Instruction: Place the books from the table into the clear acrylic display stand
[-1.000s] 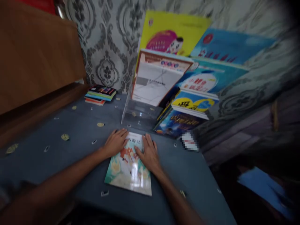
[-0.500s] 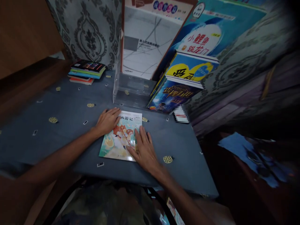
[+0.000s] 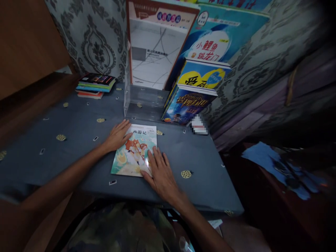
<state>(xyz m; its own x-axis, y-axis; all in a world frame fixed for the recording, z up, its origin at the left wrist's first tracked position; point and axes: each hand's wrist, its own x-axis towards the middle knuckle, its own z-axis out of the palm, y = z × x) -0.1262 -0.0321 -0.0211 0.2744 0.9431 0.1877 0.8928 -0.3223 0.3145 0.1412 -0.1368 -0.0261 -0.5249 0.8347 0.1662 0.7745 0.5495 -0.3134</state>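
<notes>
A thin paperback book with a white and green illustrated cover lies closed and flat on the dark patterned tablecloth, close to the front edge. My left hand rests along its upper left side, fingers stretched out, the thumb over the cover. Against the lower right side lies my right hand, its fingers spread and thumb at the bottom edge of the cover. Neither hand is wrapped round the book.
Behind the book stands a clear acrylic rack with several upright books, among them a blue one in front. A small book stack lies at the back left. Blue cloth hangs low on the right.
The view has shifted slightly, so the rack books sit further left. My left hand has slid a little outward, uncovering more of the title. The book stays flat on the table.
</notes>
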